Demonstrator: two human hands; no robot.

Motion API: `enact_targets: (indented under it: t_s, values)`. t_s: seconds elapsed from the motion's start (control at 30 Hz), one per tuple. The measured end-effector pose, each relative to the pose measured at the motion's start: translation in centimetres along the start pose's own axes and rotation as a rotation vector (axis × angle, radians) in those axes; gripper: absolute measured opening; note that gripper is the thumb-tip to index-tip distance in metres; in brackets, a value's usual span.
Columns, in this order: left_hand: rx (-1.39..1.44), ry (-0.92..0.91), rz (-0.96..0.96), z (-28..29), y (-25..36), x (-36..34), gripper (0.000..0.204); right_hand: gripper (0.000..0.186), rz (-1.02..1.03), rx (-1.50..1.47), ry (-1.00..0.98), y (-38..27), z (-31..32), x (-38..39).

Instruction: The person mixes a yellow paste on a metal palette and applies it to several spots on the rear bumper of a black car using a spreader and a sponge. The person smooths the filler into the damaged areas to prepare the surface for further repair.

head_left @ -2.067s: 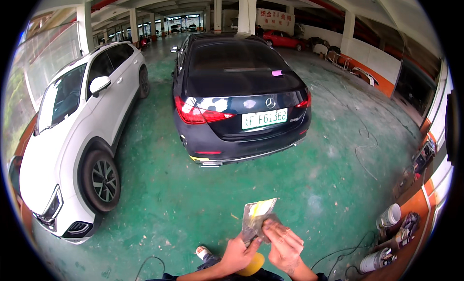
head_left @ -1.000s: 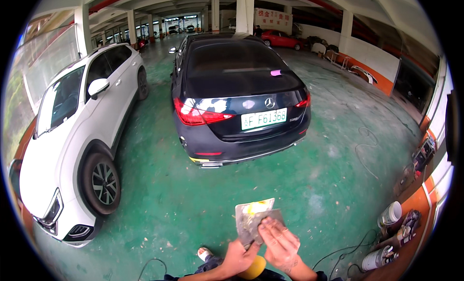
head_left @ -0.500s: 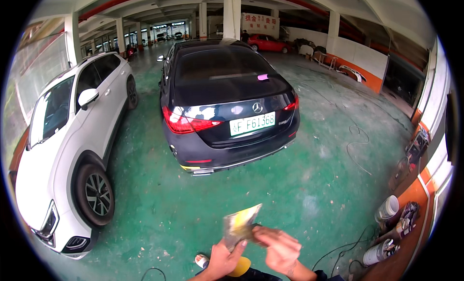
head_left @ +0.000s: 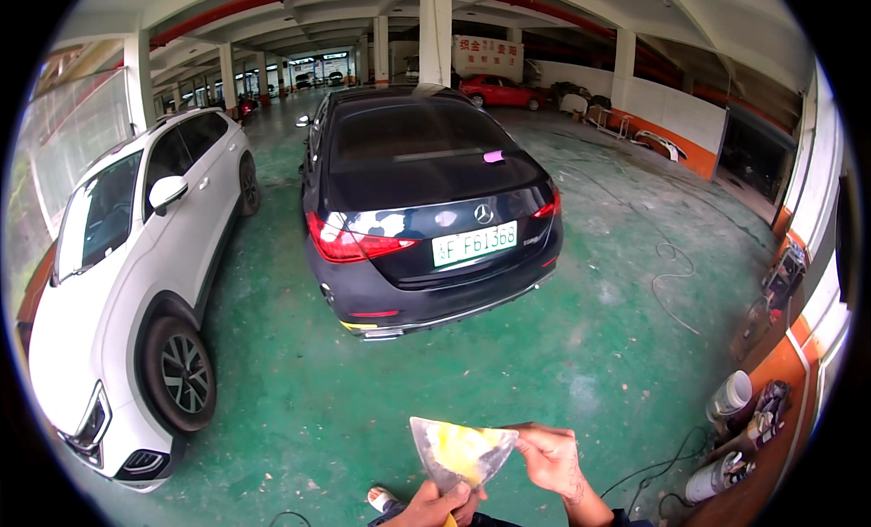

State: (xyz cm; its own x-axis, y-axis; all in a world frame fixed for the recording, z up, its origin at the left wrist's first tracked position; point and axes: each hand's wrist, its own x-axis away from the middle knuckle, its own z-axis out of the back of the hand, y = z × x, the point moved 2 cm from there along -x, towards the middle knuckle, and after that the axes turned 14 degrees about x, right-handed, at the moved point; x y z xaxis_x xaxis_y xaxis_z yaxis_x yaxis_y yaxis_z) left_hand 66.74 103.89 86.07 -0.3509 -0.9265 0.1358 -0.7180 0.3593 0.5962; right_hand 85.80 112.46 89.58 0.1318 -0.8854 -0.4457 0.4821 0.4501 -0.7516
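The scraper (head_left: 445, 474) is gripped by the fingers of the left hand (head_left: 435, 506) — blade fanned upward, yellow paste (head_left: 456, 444) spread on its face. The fingers of the right hand (head_left: 551, 459) are bent together at the blade's right corner; whether anything is grasped by them cannot be told. The scraper is held above the green floor (head_left: 354, 382). Beyond, a dark car (head_left: 426, 191) is parked, rear facing — a white car (head_left: 118, 309) at left, a pail (head_left: 729, 395) at right.

A pale licence plate (head_left: 474, 244) with green characters sat on the dark sedan (head_left: 435, 297), below a round star badge (head_left: 484, 213); nearby trunk lettering (head_left: 532, 240) was too small to read. A whitish banner (head_left: 490, 71) bore red characters.
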Motion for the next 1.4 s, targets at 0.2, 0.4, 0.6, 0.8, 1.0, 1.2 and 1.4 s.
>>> enact_targets:
  t_s: [0.2,0.4,0.6,0.8,1.0,1.2,1.4]
  values:
    - [-0.319,0.224,-0.335,-1.2,1.3,-1.2,0.013,0.025,-0.366,-0.731,0.389,1.2,-1.2,-0.3]
    - [-0.633,0.264,-0.128,-0.1,-1.6,-1.6,0.025,0.027,-0.488,-0.403,0.296,1.0,-4.9,4.8]
    - [-1.016,0.119,-0.133,4.0,-4.9,-1.5,0.029,0.028,-0.529,-0.591,0.152,0.7,-5.3,4.0]
    - [-0.857,0.258,0.124,2.1,-1.8,-1.5,0.025,0.028,-0.387,-0.741,0.301,-2.9,-4.0,3.2]
    - [-0.092,0.152,-0.143,1.0,0.2,-0.2,0.028,0.031,-0.13,-0.845,0.453,-1.3,-2.1,-1.1]
    - [0.057,-0.096,0.307,1.7,-6.1,1.0,0.039,0.023,-0.261,-0.498,0.245,-1.3,-1.2,4.2]
    - [-0.036,-0.141,0.182,2.9,-5.4,0.6,0.041,0.018,-0.014,0.14,-0.084,0.9,1.5,3.7]
